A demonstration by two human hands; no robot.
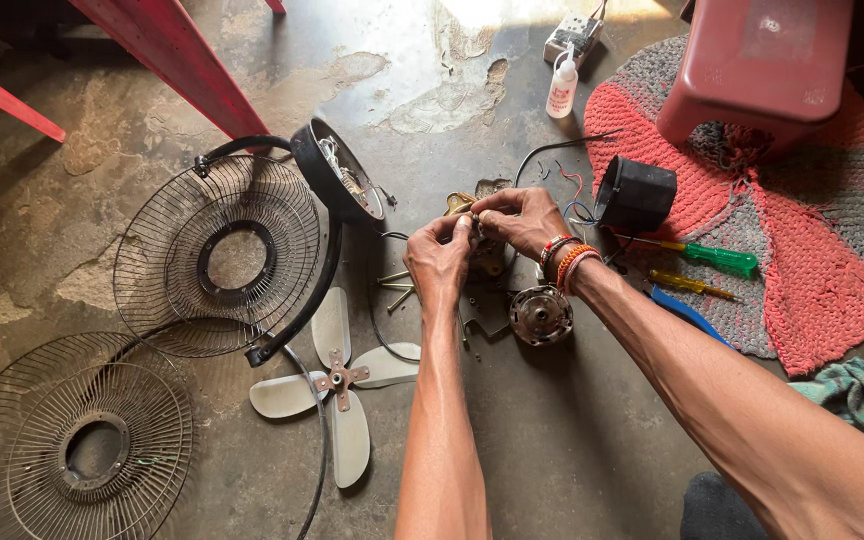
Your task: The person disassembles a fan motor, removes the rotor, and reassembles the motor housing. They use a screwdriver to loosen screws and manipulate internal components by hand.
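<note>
Left hand: the left hand [440, 258] has its fingertips [463, 228] pinched on a small brass-coloured part [459, 205], held above the floor.
Right hand: the right hand [519, 217], bangles at the wrist, curls its fingers over the same part from the far side; both hands meet on it, and most of it is hidden.
Just below: a round motor piece [540, 314] and loose bolts [396, 287] lie on the floor.
To the right: a black motor housing [636, 194], a green screwdriver [714, 258] and a yellow one [688, 285] on a crocheted mat [822, 270].
To the left: white fan blades [337, 385], two wire guards [214, 255], a black rear casing [336, 172].
Surface: stained concrete floor [572, 430].
Room: a red stool [760, 65], a small white bottle [562, 88].
</note>
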